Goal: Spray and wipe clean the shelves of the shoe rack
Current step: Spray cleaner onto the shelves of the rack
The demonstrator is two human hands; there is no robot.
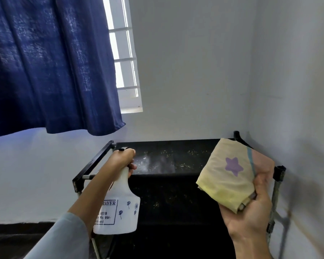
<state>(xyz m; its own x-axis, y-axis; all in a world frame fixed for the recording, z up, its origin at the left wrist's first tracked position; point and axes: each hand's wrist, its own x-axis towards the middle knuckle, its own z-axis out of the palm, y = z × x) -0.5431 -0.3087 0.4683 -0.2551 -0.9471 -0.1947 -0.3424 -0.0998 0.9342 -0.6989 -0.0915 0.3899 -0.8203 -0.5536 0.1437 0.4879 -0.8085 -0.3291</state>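
A black shoe rack [176,146] stands in the room's corner, its top shelf dusty with pale specks. My left hand [121,158] grips the head of a white spray bottle [120,208], held over the rack's left front corner with the nozzle pointing across the top shelf. A faint mist streak shows on the shelf just right of the nozzle. My right hand [251,208] holds a folded yellow cloth [230,174] with a purple star, raised above the rack's right side. A lower shelf [176,199] is dark and speckled too.
White walls close in behind and on the right of the rack. A dark blue curtain [51,62] hangs over a window [123,58] at upper left. Dark floor [17,238] shows at lower left.
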